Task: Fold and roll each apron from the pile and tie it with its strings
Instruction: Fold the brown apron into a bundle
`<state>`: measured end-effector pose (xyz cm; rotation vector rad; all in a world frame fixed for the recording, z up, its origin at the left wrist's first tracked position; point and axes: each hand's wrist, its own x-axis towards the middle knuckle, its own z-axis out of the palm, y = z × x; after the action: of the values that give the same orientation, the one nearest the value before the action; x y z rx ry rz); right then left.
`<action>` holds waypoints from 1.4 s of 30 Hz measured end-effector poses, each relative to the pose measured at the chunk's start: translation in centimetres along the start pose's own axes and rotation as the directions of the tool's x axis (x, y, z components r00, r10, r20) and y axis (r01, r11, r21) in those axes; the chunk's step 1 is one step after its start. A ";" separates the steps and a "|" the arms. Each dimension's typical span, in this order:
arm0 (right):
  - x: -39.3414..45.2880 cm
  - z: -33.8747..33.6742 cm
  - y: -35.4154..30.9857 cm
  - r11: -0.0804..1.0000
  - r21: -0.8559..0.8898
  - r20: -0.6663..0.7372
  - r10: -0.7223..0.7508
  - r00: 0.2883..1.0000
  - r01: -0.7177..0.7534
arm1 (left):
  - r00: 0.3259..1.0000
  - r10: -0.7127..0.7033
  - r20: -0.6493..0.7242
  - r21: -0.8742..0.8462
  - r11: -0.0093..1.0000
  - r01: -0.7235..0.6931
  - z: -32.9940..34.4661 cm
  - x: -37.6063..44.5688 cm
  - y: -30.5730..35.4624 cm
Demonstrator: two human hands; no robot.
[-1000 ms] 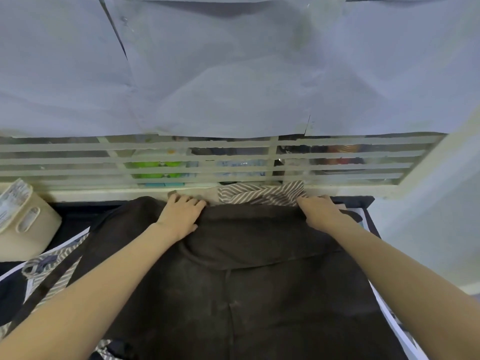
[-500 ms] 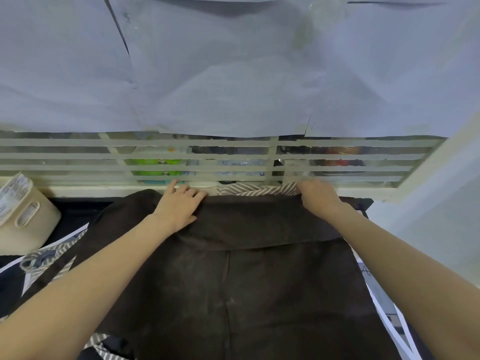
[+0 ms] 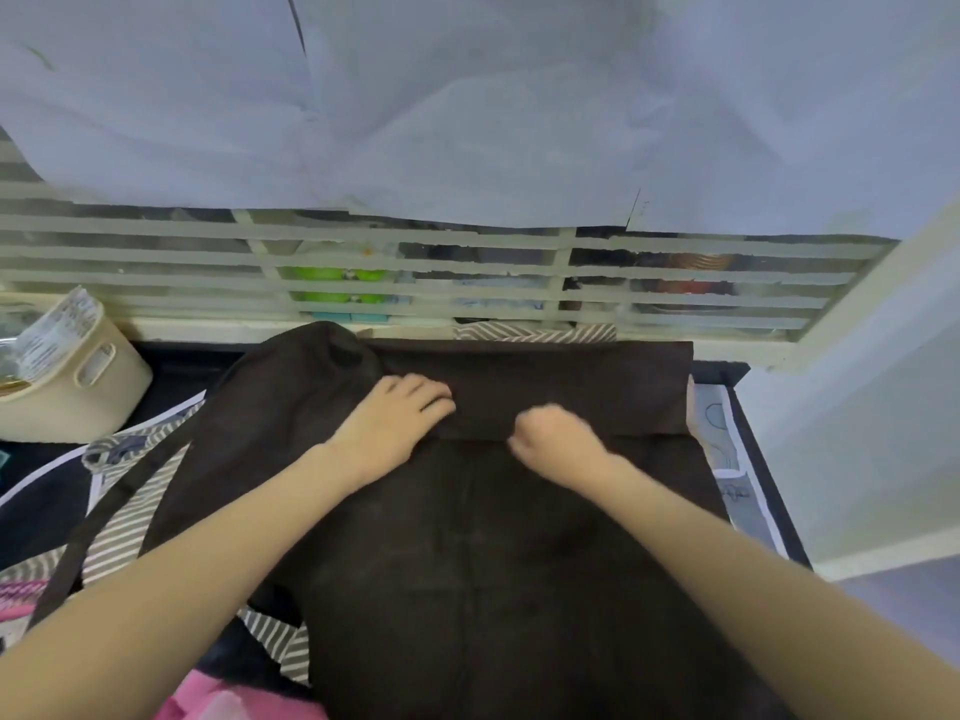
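A dark brown apron (image 3: 493,553) lies spread over the table, its far edge turned over into a flat folded band (image 3: 571,392). My left hand (image 3: 400,415) presses flat on the left part of that band, fingers straight. At the band's near edge, close to the middle, my right hand (image 3: 553,439) is blurred, its fingers curled round the fold. A brown strap (image 3: 104,511) trails off to the left. Underneath lies a grey-and-white striped apron (image 3: 535,332), peeking out at the far edge and at the left.
A beige basket (image 3: 78,392) holding packets stands at the back left. A slatted grille (image 3: 467,272) and pale sheeting close off the far side. Pink cloth (image 3: 228,698) lies at the near left. A printed mat (image 3: 727,459) borders the table's right edge.
Both hands came back from the far edge toward me and inward, bringing the apron's top edge over into a wider folded band. My right hand went from the right corner to the middle.
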<state>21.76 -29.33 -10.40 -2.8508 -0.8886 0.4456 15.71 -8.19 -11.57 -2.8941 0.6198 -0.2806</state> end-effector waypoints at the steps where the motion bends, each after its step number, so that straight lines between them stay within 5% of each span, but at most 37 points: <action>1: -0.7 1.4 -1.4 0.995 0.089 0.132 0.041 0.990 -0.053 | 0.995 0.056 0.086 -0.032 0.998 -0.054 0.3 -0.8 0.9; 3: -2.1 4.3 -3.9 0.984 0.121 0.289 0.090 0.953 -0.130 | 0.952 0.120 0.282 -0.110 0.990 -0.092 0.7 -2.5 2.9; 7: -3.8 8.0 -7.1 0.973 0.134 0.340 0.135 0.931 -0.190 | 0.812 0.071 0.579 -0.165 0.986 0.032 1.8 -5.3 5.0; 11: -3.9 6.0 -6.9 0.732 0.581 0.488 0.037 0.872 -0.356 | 0.890 -0.061 0.452 -0.426 0.862 0.275 1.8 -5.8 5.3; 13: -4.2 3.3 -6.3 0.605 0.695 0.528 -0.062 0.847 -0.388 | 0.940 -0.127 0.317 -0.613 0.728 0.305 1.2 -5.4 5.7; 15: -4.4 0.6 -5.6 0.591 0.727 0.515 -0.133 0.847 -0.350 | 0.957 -0.120 0.265 -0.704 0.654 0.277 0.0 -4.6 6.1; 18: -4.5 -3.2 -4.6 0.700 0.651 0.524 -0.133 0.841 -0.294 | 0.950 -0.036 0.310 -0.533 0.821 0.205 -1.9 -3.3 5.8; 21: -4.6 -6.2 -2.7 0.814 0.505 0.513 -0.016 0.859 -0.286 | 0.910 -0.095 0.404 -0.305 0.924 0.232 -2.5 -2.3 4.4; 25: -4.3 -8.0 0.9 0.827 0.506 0.144 0.197 0.970 -0.244 | 0.779 -0.216 0.588 -0.104 0.935 0.338 -2.0 -2.3 2.7; 27: -4.3 -7.4 2.6 0.905 0.359 -0.023 0.253 0.967 -0.228 | 0.689 -0.261 0.676 -0.017 0.929 0.369 -1.8 -2.7 2.7; 31: -5.5 -4.5 4.1 0.956 -0.090 0.132 0.289 0.948 -0.279 | 0.672 -0.257 0.695 0.046 0.948 0.316 -1.8 -3.9 3.9; 35: -6.6 -2.3 2.4 0.978 -0.061 0.224 0.208 0.952 -0.200 | 0.711 -0.045 0.701 -0.142 0.969 0.201 -2.2 -5.5 5.5; 42: -10.6 3.0 -2.7 0.999 -0.035 0.539 0.018 0.842 0.001 | 0.518 0.012 0.855 -0.001 1.000 -0.021 -3.0 -10.7 7.6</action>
<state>11.12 -33.11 -10.19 -2.7908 -0.9595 1.2941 2.59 -10.90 -11.79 -2.5108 0.4193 1.1131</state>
